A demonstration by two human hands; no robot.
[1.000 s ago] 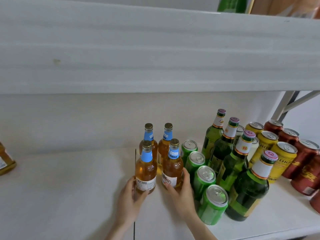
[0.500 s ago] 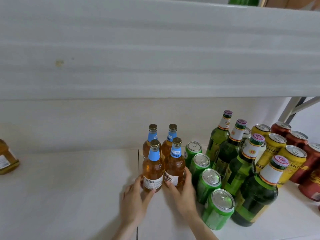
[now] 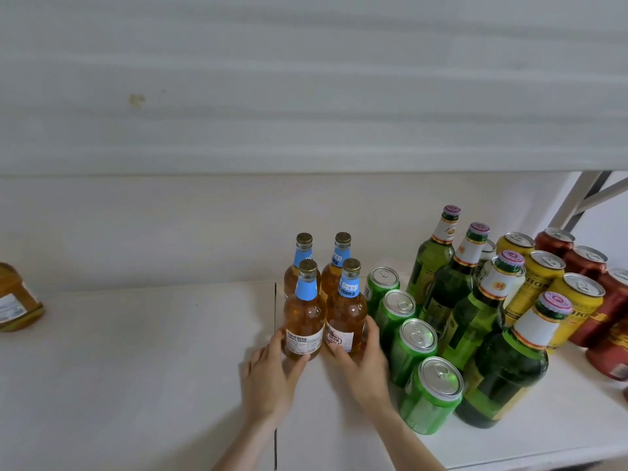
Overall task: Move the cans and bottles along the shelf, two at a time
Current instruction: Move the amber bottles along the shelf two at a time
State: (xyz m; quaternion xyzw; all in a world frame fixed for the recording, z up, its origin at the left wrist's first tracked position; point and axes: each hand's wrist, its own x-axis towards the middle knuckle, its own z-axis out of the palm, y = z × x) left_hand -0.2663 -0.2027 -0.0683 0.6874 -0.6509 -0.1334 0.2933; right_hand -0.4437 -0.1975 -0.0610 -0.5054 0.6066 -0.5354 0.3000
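Observation:
Several amber beer bottles with blue neck labels stand upright in a tight square on the white shelf [image 3: 136, 368]. My left hand [image 3: 270, 375] grips the base of the front left amber bottle [image 3: 303, 321]. My right hand [image 3: 365, 363] grips the base of the front right amber bottle [image 3: 346, 317]. Two more amber bottles [image 3: 323, 263] stand just behind them. A row of green cans [image 3: 413, 348] runs diagonally right of my right hand, touching or nearly touching it.
Green glass bottles [image 3: 475, 311], yellow cans [image 3: 543, 287] and red cans [image 3: 591, 300] crowd the right end. One amber bottle [image 3: 15, 300] lies at the far left edge. An upper shelf board [image 3: 306, 96] hangs low overhead. A seam [image 3: 275, 311] splits the shelf.
Both hands have closed in round the bases of the two front amber bottles, which now stand closer together. The view has shifted slightly.

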